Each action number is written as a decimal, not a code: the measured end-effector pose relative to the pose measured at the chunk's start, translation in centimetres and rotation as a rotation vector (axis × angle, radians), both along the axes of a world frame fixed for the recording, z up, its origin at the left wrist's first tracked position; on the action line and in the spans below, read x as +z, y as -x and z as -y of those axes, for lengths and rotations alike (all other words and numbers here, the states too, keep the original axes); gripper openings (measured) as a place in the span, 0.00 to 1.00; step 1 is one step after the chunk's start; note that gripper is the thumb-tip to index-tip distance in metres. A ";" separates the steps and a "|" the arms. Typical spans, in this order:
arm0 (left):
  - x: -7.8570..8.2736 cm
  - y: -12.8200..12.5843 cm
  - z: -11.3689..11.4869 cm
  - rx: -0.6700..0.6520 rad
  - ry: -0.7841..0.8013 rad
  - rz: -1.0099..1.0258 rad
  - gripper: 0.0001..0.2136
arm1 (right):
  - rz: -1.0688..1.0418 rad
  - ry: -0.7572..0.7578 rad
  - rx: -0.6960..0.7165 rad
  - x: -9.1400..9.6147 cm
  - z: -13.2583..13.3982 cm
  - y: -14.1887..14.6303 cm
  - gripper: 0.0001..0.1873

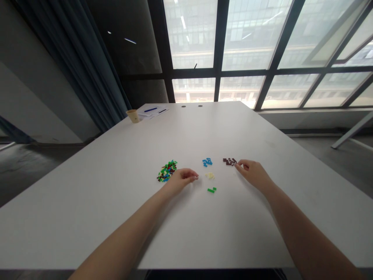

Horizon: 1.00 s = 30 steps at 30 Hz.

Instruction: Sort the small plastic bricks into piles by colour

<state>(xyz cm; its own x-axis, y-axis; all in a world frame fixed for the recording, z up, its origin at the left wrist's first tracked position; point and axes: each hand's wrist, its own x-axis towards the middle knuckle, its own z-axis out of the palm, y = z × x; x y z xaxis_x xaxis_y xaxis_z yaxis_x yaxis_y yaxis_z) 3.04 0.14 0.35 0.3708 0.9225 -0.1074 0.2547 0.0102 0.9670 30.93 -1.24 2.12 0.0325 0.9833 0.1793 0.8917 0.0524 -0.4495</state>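
on the white bench [87, 202] the right hand [253, 172] rests with its fingertips pinched at the edge of a small group of dark brown bricks [229, 161], touching the nearest one, though whether it grips a brick is too small to tell. the left hand [183, 178] lies loosely curled with thumb and fingers nearly closed, just right of the mixed pile of coloured bricks [167, 171]; what it holds, if anything, cannot be told. between the hands lie blue bricks [207, 162], cream bricks [210, 175] and green bricks [211, 190], with a paper cup [133, 115] far back.
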 end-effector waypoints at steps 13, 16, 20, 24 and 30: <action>-0.1 -2.5 2.5 -0.049 0.624 0.459 0.11 | -0.057 -0.134 0.307 0.0 1.3 3.2 0.13; -0.5 -2.3 2.1 -0.049 0.658 0.512 0.11 | -0.082 -0.200 0.406 0.2 1.9 4.0 0.10; -0.4 -2.3 2.1 -0.067 0.687 0.576 0.11 | -0.126 -0.309 0.496 0.5 2.8 5.3 0.07; -0.4 -2.4 2.1 -0.066 0.682 0.556 0.11 | -0.102 -0.382 0.580 0.5 3.4 6.3 0.06; -0.8 -2.3 2.1 -0.114 0.655 0.562 0.10 | -0.055 -0.422 0.623 -0.1 3.7 7.1 0.06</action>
<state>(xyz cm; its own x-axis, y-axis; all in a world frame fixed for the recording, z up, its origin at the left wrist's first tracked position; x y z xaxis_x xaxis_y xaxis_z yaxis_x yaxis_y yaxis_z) 5.31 -1.91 -0.43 0.6145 0.6930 -0.3770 -0.2249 0.6119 0.7583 23.87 -4.92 2.01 -0.4877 0.6704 0.5592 0.6175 0.7177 -0.3219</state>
